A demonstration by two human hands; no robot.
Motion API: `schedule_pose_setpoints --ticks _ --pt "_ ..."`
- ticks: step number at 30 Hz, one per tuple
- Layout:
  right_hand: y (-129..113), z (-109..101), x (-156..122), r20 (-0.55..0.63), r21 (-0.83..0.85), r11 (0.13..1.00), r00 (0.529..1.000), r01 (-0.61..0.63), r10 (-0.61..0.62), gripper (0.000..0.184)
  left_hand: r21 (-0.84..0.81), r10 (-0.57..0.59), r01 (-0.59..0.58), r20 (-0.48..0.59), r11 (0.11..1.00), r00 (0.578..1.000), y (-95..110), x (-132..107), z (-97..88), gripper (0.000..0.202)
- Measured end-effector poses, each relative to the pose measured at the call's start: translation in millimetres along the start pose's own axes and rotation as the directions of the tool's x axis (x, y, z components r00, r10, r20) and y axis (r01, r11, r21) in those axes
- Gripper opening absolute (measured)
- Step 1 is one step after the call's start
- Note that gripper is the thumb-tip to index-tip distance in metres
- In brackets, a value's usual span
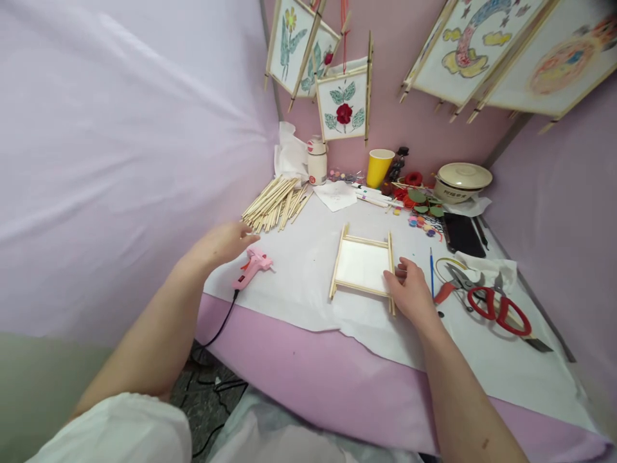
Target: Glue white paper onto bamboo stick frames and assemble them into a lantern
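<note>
My left hand [225,244] is at the near left end of a loose pile of thin wooden sticks [276,202]. Its thumb and fingers are a little apart, and I see nothing between them. Just below it a pink hot glue gun [251,268] lies on the white cloth. In front of me lies a rectangular stick frame [365,287] with white paper [364,262] across it. My right hand [411,288] grips the frame's right side, thumb over the stick and fingers curled along the outer edge.
To the right lie red-handled scissors [499,312], pliers [446,290], a blue pencil [432,273] and a dark phone [463,235]. Along the back stand a white bottle [317,162], a yellow cup [379,168] and a lidded bowl [463,182]. Decorated paper lanterns [344,106] hang above.
</note>
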State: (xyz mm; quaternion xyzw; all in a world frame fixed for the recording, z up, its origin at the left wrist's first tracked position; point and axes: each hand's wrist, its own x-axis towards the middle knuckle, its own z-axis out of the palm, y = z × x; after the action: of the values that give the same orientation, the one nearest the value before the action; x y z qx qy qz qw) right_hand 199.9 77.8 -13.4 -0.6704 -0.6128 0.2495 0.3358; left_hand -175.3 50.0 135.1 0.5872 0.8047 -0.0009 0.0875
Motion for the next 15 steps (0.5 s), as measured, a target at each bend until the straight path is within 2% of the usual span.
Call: schedule_pose_setpoints --ticks 4,9,11,13,15 --pt "2 2 -1 0.017 -0.006 1.000 1.000 0.015 -0.014 0.073 0.005 -0.074 0.074 0.039 0.997 0.996 -26 -20 24.4 0.046" --pt "4 3 -1 0.009 -0.026 0.998 0.998 0.065 -0.065 0.070 0.027 -0.122 0.120 0.115 0.992 0.986 -28 -30 52.4 0.050" --pt "5 4 -1 0.005 -0.033 0.997 0.998 0.068 -0.068 0.068 0.024 -0.127 0.126 0.054 0.992 0.990 -22 -34 65.1 0.058" --pt "5 4 -1 0.006 -0.042 0.996 0.997 0.073 -0.073 0.067 -0.006 -0.122 0.122 -0.072 0.993 0.990 -16 -41 79.4 0.061" --pt "5 4 -2 0.006 -0.049 0.995 0.997 0.083 -0.083 0.066 -0.038 -0.131 0.126 -0.197 0.991 0.972 -11 -48 94.5 0.055"
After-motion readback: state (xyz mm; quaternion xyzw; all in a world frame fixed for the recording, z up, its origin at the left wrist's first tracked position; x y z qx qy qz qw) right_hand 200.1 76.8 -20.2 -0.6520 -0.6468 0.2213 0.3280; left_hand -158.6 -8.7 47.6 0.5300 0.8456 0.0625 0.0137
